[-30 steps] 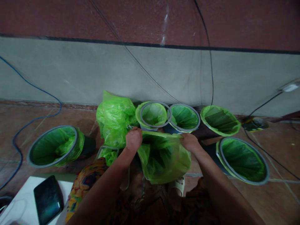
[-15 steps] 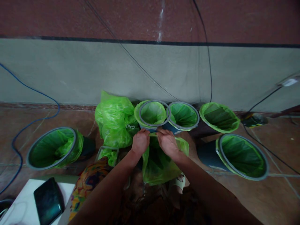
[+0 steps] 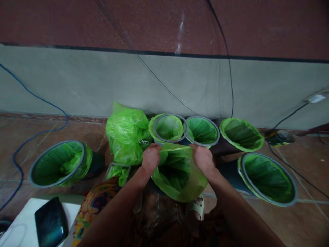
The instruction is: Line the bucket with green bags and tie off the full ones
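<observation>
Between my hands a green plastic bag (image 3: 180, 190) is stretched wide, its mouth facing up toward me. My left hand (image 3: 151, 158) is closed on the bag's far left edge. On the far right edge, my right hand (image 3: 203, 158) grips it the same way. The bag hangs down into or over a dark bin whose body is mostly hidden beneath it. Just beyond my hands stand two bins lined with green bags: one with a loose-looking grey ring (image 3: 185, 127) over it, and a second lined bin (image 3: 203, 129) beside it.
A heap of green bags (image 3: 125, 133) stands by the wall, with a small bag-filled container (image 3: 119, 173) nearer me. Other lined bins are at left (image 3: 58, 164) and right (image 3: 269, 178). A phone-like dark object (image 3: 50, 221) lies on a white surface. A blue cable (image 3: 38, 132) crosses the floor.
My hands have moved apart, the right one rightward and slightly down. The bag's mouth has spread from narrow to wide between them. The view has tilted slightly.
</observation>
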